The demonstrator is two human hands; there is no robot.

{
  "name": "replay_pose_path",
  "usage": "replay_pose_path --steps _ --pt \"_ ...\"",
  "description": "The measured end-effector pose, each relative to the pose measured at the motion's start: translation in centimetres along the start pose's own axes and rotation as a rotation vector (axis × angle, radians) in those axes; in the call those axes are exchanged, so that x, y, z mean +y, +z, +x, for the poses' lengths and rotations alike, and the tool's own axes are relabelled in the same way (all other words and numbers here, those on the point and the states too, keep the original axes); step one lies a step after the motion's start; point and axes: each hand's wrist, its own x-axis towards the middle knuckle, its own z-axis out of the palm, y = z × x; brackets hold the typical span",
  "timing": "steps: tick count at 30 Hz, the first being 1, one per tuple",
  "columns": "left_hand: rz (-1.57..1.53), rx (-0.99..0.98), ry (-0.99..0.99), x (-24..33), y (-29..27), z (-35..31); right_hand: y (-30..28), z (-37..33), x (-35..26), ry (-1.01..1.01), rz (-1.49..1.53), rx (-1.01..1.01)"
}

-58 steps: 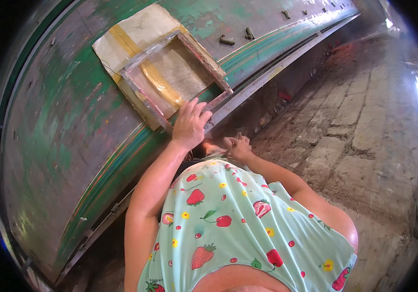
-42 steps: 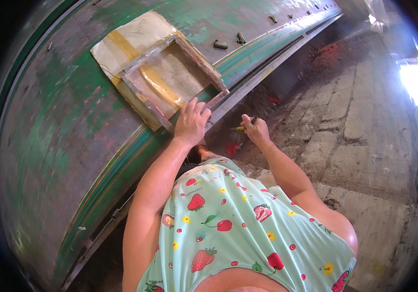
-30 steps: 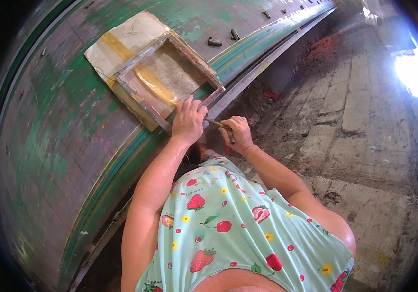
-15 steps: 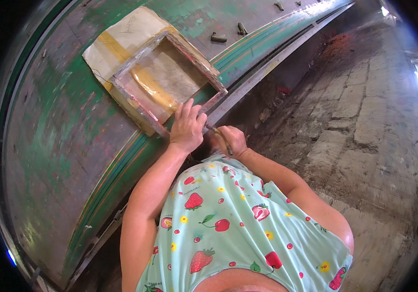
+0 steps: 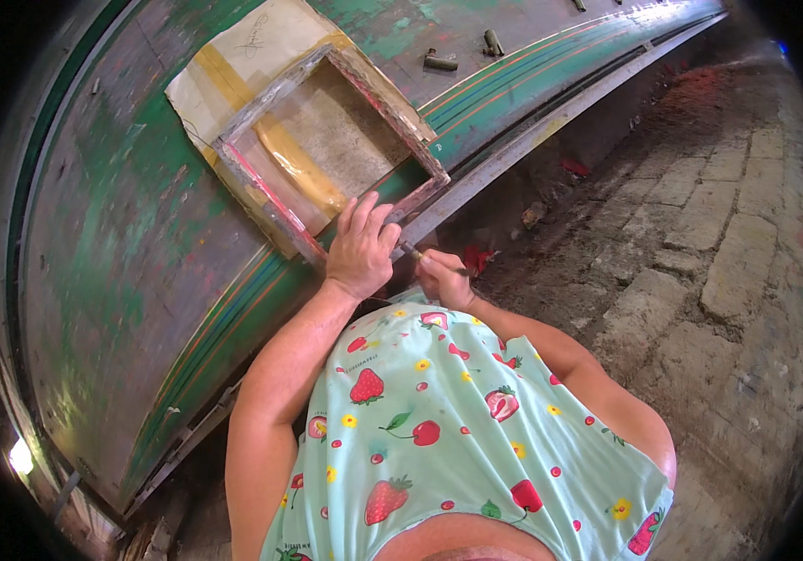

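Worn frame (image 5: 387, 114) on paint-patched green table (image 5: 140, 234); floor (image 5: 738, 271) alongside, perhaps brick.

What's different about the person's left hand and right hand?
The left hand lies at the near edge of the wooden frame, while the right hand holds a thin tool. The left hand's fingers reach forward; the right hand's curl around the tool. Both hands are bare and close together.

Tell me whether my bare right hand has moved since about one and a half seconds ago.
Yes: your bare right hand has shifted left and lower in view, judged against the rectangular weathered wooden frame.
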Motion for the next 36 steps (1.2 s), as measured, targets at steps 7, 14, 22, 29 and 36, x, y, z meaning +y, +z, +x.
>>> replay_pose_path --steps 7,14,22,29,36 --pt "0.003 -0.011 -0.008 0.2 -0.3 0.0 -0.9 0.2 -2.7 0.435 0.467 -0.195" --pt "-0.114 -0.025 -0.025 0.7 -2.6 -0.3 -4.0 0.4 -0.6 0.175 0.259 0.066" --pt "-0.158 0.010 0.015 0.1 -3.2 0.3 -6.1 -1.1 -2.7 -0.114 0.071 0.919" --pt "-0.217 0.083 -0.074 1.1 -2.9 -0.4 -7.4 1.8 -11.1 -0.650 -0.231 0.820" --pt "-0.216 0.027 -0.122 1.2 -3.6 0.4 -11.2 5.5 -21.1 -1.055 -0.996 0.586"
